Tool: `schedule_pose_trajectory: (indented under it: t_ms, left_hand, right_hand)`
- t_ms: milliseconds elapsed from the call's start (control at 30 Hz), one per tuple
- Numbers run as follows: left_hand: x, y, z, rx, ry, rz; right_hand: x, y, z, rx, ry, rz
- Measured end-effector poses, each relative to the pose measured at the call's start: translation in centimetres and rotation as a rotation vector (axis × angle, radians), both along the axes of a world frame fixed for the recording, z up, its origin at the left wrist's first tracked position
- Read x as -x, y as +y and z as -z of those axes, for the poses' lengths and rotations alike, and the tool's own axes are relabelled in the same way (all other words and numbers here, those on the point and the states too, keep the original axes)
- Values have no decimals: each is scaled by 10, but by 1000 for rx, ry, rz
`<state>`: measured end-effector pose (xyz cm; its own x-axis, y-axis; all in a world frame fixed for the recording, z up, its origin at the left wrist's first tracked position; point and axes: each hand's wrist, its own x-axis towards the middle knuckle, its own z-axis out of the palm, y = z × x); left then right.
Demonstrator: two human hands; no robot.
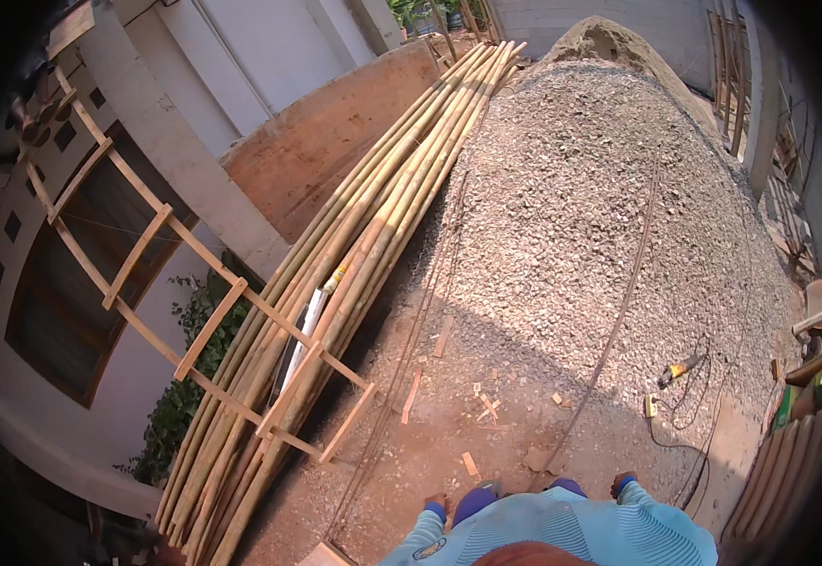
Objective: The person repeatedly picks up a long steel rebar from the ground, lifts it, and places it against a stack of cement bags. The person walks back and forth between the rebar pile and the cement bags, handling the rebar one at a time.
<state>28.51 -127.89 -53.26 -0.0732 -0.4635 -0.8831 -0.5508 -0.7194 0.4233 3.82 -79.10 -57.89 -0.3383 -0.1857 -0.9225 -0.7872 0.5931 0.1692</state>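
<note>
Both my arms hang low beside my body in light blue sleeves with darker blue cuffs. My left hand (437, 500) shows small at the lower edge, left of my shoe (482, 496), with a short wood offcut (470, 464) lying on the ground nearby. On the other side, my right hand (624, 483) seems curled, its fingers mostly hidden. I see nothing in either hand. Beyond the right hand, a yellow-and-black corded power tool (680, 369) lies on the gravel, close to a small yellow box (650, 406) on a cable.
A bundle of long bamboo poles (373, 217) runs along the left, with a wooden ladder (232, 311) leaning across it. A large gravel heap (571, 189) fills the right. Thin steel rods (618, 321) and scattered wood scraps (411, 394) lie on the ground.
</note>
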Motion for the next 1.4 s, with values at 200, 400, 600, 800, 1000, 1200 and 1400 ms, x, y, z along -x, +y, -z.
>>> schedule_pose_trajectory:
  t_ms: [200,400,600,800,1000,1200,1400]
  left_hand:
    - [58,-115,-21,-27,151,-29]
    - [85,-150,3,-90,-19,187]
    - [116,-126,21,-173,12,504]
    - [142,-107,3,-65,-67,1002]
    - [137,-112,-20,106,-19,1512]
    - [94,-55,-46,768,120,2308]
    - [88,-24,-39,1057,62,2761]
  right_hand:
    - [-89,-102,-36,399,163,901]
    - [-138,-138,-64,672,335,1585]
    - [-206,-108,37,614,79,1381]
    - [-287,-160,52,775,295,2232]
    - [-331,-220,35,720,460,2609]
    - [-361,-250,71,527,481,2647]
    - [-358,-260,170,435,147,2516]
